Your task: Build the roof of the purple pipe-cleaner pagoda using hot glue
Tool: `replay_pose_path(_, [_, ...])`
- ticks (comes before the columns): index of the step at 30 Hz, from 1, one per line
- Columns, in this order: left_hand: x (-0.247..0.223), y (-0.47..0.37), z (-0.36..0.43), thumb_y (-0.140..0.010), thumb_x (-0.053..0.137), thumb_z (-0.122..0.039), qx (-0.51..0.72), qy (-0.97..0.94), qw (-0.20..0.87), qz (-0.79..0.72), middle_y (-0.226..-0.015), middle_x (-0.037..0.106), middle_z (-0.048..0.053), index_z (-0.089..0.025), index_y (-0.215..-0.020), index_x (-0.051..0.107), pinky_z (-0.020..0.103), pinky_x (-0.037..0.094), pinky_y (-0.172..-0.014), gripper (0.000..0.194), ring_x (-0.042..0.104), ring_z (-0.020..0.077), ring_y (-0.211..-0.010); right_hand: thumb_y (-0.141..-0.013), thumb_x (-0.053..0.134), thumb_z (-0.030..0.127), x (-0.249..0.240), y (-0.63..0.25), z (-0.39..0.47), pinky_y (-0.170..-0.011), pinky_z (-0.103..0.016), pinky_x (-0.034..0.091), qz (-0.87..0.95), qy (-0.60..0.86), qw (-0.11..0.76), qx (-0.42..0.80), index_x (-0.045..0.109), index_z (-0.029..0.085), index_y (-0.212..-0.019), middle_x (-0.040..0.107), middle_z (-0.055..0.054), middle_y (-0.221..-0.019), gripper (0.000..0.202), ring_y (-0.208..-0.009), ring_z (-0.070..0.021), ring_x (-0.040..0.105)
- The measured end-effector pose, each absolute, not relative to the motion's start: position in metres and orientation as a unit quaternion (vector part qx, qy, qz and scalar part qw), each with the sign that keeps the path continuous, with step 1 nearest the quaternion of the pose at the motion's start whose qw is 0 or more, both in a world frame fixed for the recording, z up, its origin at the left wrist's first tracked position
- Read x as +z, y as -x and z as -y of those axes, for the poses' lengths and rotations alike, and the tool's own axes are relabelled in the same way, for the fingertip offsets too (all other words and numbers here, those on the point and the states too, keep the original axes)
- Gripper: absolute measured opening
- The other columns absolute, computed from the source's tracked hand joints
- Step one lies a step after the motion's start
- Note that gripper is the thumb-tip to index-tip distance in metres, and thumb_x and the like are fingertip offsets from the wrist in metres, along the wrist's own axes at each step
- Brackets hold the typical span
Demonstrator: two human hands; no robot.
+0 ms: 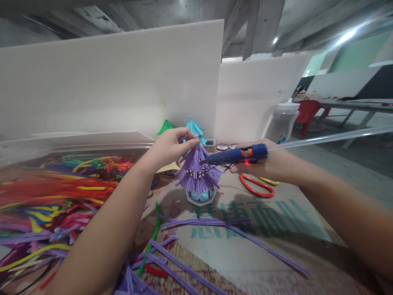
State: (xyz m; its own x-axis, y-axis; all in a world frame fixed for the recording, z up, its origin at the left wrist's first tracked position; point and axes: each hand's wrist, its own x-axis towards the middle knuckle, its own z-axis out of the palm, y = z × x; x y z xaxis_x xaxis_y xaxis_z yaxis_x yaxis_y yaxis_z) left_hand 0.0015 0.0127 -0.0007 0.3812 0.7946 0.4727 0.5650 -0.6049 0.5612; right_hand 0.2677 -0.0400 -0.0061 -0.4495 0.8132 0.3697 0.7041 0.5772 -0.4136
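A small purple pagoda model (201,180) with two tiers of pipe-cleaner roofing stands upright on the cardboard. At its peak, my left hand (181,141) pinches the top between thumb and fingers. My right hand (267,162) is wrapped round a blue hot glue gun (239,155), its red light glowing. The nozzle points left and lies against or just before the upper roof; I cannot tell if it touches. A long clear glue stick (325,138) sticks out of the gun's back. Behind the model rise a light-blue roof (194,127) and a green roof (166,126).
Loose purple pipe cleaners (233,229) and a green one (157,223) lie in front. Bundles of coloured pipe cleaners (55,192) cover the left side. Orange-handled scissors (256,192) rest near my right wrist. A clear bottle (279,123) stands behind; white boards (123,82) wall the back.
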Motion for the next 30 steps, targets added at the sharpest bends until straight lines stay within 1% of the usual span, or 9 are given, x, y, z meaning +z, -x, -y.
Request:
replay_pose_path(3, [-0.0014, -0.001, -0.0138, -0.086, 0.063, -0.047, 0.371, -0.82, 0.15, -0.408, -0.061, 0.058, -0.001, -0.018, -0.083, 0.066, 0.021, 0.033, -0.046, 0.03, 0.049, 0.0096, -0.05, -0.082, 0.068, 0.052, -0.0032, -0.2709, 0.0392, -0.068, -0.028, 0.052, 0.854, 0.426, 0.246, 0.168, 0.073, 0.025, -0.102, 0.076, -0.002, -0.088, 0.035, -0.079, -0.021, 0.068])
replay_pose_path(6, [-0.0016, -0.0003, -0.015, -0.086, 0.064, -0.045, 0.377, -0.826, 0.15, -0.392, -0.061, 0.057, -0.002, -0.017, -0.082, 0.066, 0.02, 0.032, -0.046, 0.029, 0.049, 0.0088, -0.05, -0.08, 0.07, 0.055, -0.0033, -0.2729, 0.0373, -0.068, -0.029, 0.052, 0.854, 0.418, 0.253, 0.18, 0.073, 0.025, -0.103, 0.076, -0.002, -0.091, 0.038, -0.081, -0.0218, 0.068])
replay_pose_path(9, [-0.0017, 0.0005, -0.0161, -0.086, 0.065, -0.043, 0.382, -0.828, 0.155, -0.38, -0.06, 0.056, -0.002, -0.016, -0.083, 0.066, 0.02, 0.03, -0.045, 0.027, 0.047, 0.0082, -0.049, -0.08, 0.07, 0.054, -0.0034, -0.2722, 0.0374, -0.071, -0.03, 0.051, 0.859, 0.405, 0.256, 0.181, 0.073, 0.023, -0.108, 0.076, -0.003, -0.093, 0.042, -0.083, -0.0222, 0.069])
replay_pose_path(14, [-0.0021, 0.0006, -0.017, -0.085, 0.065, -0.043, 0.396, -0.826, 0.186, -0.354, -0.066, 0.059, -0.001, -0.015, -0.084, 0.065, 0.021, 0.038, -0.05, 0.027, 0.053, 0.0097, -0.056, -0.08, 0.069, 0.054, -0.0002, -0.2683, 0.0418, -0.074, -0.032, 0.054, 0.865, 0.387, 0.256, 0.19, 0.073, 0.027, -0.112, 0.077, -0.002, -0.098, 0.042, -0.089, -0.0243, 0.07])
replay_pose_path(18, [-0.0017, -0.0001, -0.0158, -0.086, 0.065, -0.043, 0.385, -0.827, 0.204, -0.356, -0.066, 0.059, -0.001, -0.015, -0.086, 0.066, 0.021, 0.038, -0.05, 0.028, 0.052, 0.0095, -0.055, -0.082, 0.068, 0.056, 0.0, -0.2667, 0.0438, -0.076, -0.032, 0.056, 0.868, 0.383, 0.256, 0.186, 0.072, 0.027, -0.115, 0.077, -0.002, -0.098, 0.045, -0.091, -0.0249, 0.071])
replay_pose_path(23, [-0.001, -0.0008, -0.0139, -0.086, 0.064, -0.043, 0.376, -0.832, 0.167, -0.371, -0.065, 0.06, -0.001, -0.015, -0.085, 0.067, 0.02, 0.035, -0.049, 0.028, 0.051, 0.0093, -0.054, -0.083, 0.068, 0.054, -0.0047, -0.2651, 0.0402, -0.084, -0.033, 0.056, 0.882, 0.358, 0.253, 0.173, 0.071, 0.03, -0.118, 0.076, -0.001, -0.105, 0.042, -0.101, -0.026, 0.07])
replay_pose_path(27, [-0.0009, -0.0018, -0.0129, -0.087, 0.064, -0.042, 0.377, -0.833, 0.152, -0.376, -0.063, 0.059, -0.001, -0.015, -0.084, 0.067, 0.02, 0.034, -0.048, 0.027, 0.05, 0.009, -0.053, -0.08, 0.07, 0.054, -0.0088, -0.2636, 0.0371, -0.082, -0.033, 0.056, 0.882, 0.358, 0.268, 0.146, 0.071, 0.032, -0.12, 0.076, -0.001, -0.111, 0.045, -0.102, -0.0269, 0.071])
replay_pose_path(30, [0.0, -0.0026, -0.011, -0.086, 0.064, -0.041, 0.38, -0.835, 0.136, -0.375, -0.062, 0.059, -0.001, -0.015, -0.083, 0.067, 0.021, 0.033, -0.048, 0.026, 0.048, 0.0089, -0.053, -0.079, 0.07, 0.056, -0.0095, -0.2637, 0.0379, -0.075, -0.031, 0.055, 0.882, 0.367, 0.268, 0.123, 0.074, 0.03, -0.113, 0.077, -0.002, -0.106, 0.043, -0.094, -0.0256, 0.071])
